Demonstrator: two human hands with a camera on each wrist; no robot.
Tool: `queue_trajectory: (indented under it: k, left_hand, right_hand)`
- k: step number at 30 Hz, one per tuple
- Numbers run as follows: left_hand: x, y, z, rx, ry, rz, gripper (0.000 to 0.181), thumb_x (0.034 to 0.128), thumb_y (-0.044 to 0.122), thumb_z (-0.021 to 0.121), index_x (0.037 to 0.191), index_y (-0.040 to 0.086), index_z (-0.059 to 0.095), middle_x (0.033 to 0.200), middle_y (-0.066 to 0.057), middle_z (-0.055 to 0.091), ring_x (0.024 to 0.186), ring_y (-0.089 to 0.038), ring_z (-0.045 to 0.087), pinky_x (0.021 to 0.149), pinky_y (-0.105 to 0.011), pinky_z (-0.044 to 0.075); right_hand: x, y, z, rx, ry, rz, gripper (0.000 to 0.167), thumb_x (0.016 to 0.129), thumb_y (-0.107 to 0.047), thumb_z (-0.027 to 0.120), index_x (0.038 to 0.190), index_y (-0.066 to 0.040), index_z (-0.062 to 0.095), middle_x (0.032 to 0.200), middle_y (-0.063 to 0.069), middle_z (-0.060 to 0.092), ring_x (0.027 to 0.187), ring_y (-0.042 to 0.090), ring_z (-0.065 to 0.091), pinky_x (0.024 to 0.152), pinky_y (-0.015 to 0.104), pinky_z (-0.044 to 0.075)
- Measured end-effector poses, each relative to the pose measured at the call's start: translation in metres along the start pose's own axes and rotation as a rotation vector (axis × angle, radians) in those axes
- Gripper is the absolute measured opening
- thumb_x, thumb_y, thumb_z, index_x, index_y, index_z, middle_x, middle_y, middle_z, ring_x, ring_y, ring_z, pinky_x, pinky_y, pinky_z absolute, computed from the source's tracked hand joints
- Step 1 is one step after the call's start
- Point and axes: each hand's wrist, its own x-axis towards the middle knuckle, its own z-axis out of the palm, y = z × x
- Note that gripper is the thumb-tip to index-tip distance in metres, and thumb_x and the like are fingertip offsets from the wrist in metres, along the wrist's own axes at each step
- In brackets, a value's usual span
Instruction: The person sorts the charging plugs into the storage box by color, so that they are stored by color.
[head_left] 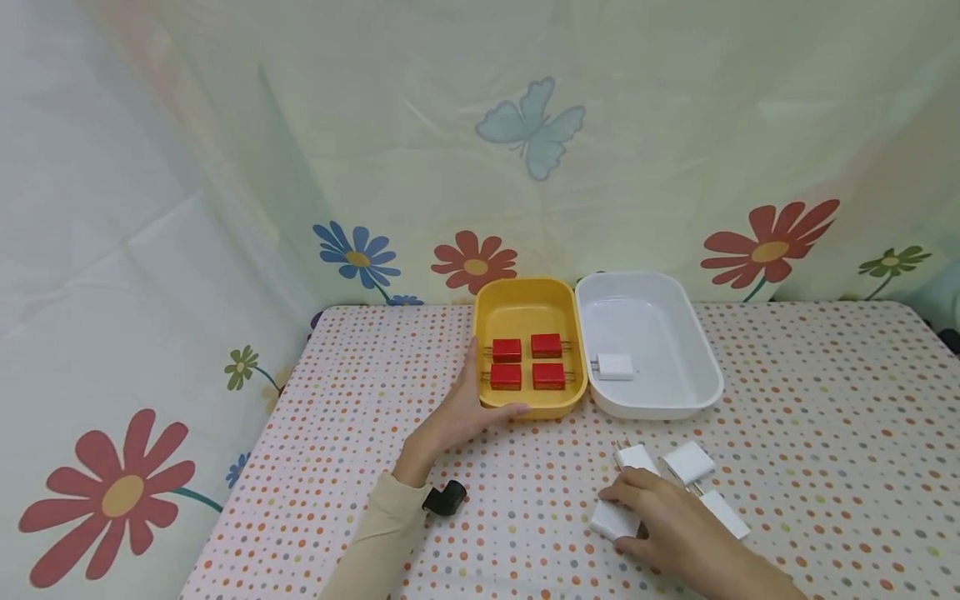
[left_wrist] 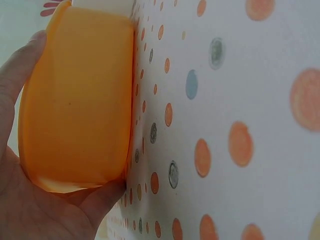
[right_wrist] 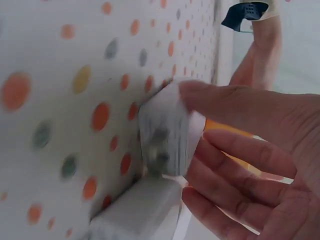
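My left hand (head_left: pixel 465 404) grips the near left corner of the yellow tray (head_left: pixel 525 289), thumb along the front wall and fingers on the left side. In the left wrist view, the tray's outer wall (left_wrist: pixel 80 100) lies inside the hand's curve. Several red plug adapters (head_left: pixel 506 377) lie inside that tray. My right hand (head_left: pixel 667 525) pinches a white plug adapter (head_left: pixel 613 521) at the table, thumb on one side and fingers on the other. In the right wrist view this adapter (right_wrist: pixel 162 130) looks blurred. Three other white adapters (head_left: pixel 688 462) lie close by on the tablecloth.
A white tray (head_left: pixel 693 367) stands against the right side of the yellow one, with one white adapter (head_left: pixel 615 367) in it. The tablecloth (head_left: pixel 825 433) is dotted. A patterned curtain (head_left: pixel 637 192) hangs behind the table and on the left.
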Motion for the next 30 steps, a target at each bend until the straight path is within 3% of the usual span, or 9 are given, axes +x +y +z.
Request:
queue_trajectory:
  k: [7, 10, 16, 24, 30]
  left_hand:
    - [0.002, -0.001, 0.001, 0.003, -0.003, -0.024, 0.130, 0.0859, 0.044, 0.087, 0.168, 0.023, -0.011, 0.174, -0.008, 0.011, 0.158, -0.027, 0.018, 0.124, -0.056, 0.024]
    - [0.002, -0.001, 0.001, 0.010, 0.000, -0.036, 0.130, 0.0851, 0.047, 0.087, 0.168, 0.024, -0.011, 0.174, -0.007, 0.011, 0.158, -0.027, 0.018, 0.124, -0.057, 0.025]
    - [0.001, -0.001, 0.001, 0.017, 0.006, -0.047, 0.130, 0.0852, 0.046, 0.087, 0.168, 0.024, -0.011, 0.175, -0.007, 0.010, 0.158, -0.027, 0.017, 0.124, -0.057, 0.024]
    - [0.000, 0.000, 0.000, 0.013, 0.000, -0.040, 0.130, 0.0858, 0.046, 0.087, 0.168, 0.023, -0.012, 0.175, -0.007, 0.009, 0.159, -0.027, 0.016, 0.124, -0.056, 0.023]
    - [0.000, 0.000, -0.001, 0.008, 0.000, -0.028, 0.130, 0.0856, 0.046, 0.087, 0.168, 0.023, -0.012, 0.174, -0.008, 0.012, 0.158, -0.027, 0.019, 0.124, -0.056, 0.024]
  right_hand:
    - [0.010, -0.014, 0.004, 0.024, -0.017, -0.036, 0.043, 0.070, -0.015, 0.098, 0.109, -0.013, 0.078, 0.111, -0.004, 0.064, 0.098, 0.015, 0.062, 0.084, 0.040, 0.059]
    - [0.012, -0.016, 0.004, 0.062, -0.033, -0.022, 0.042, 0.072, -0.014, 0.097, 0.109, -0.014, 0.078, 0.115, -0.003, 0.064, 0.103, 0.017, 0.063, 0.088, 0.042, 0.058]
    - [0.012, -0.011, 0.009, 0.089, -0.022, -0.080, 0.041, 0.073, -0.016, 0.096, 0.108, -0.012, 0.077, 0.113, -0.002, 0.064, 0.100, 0.017, 0.063, 0.083, 0.040, 0.059]
    - [0.014, -0.014, 0.012, 0.083, -0.021, -0.045, 0.042, 0.071, -0.015, 0.097, 0.108, -0.012, 0.077, 0.115, -0.001, 0.065, 0.102, 0.019, 0.064, 0.084, 0.041, 0.059]
    - [0.010, -0.015, -0.004, 0.071, 0.038, -0.146, 0.043, 0.071, -0.015, 0.097, 0.110, -0.011, 0.078, 0.108, -0.007, 0.063, 0.094, 0.011, 0.061, 0.077, 0.034, 0.058]
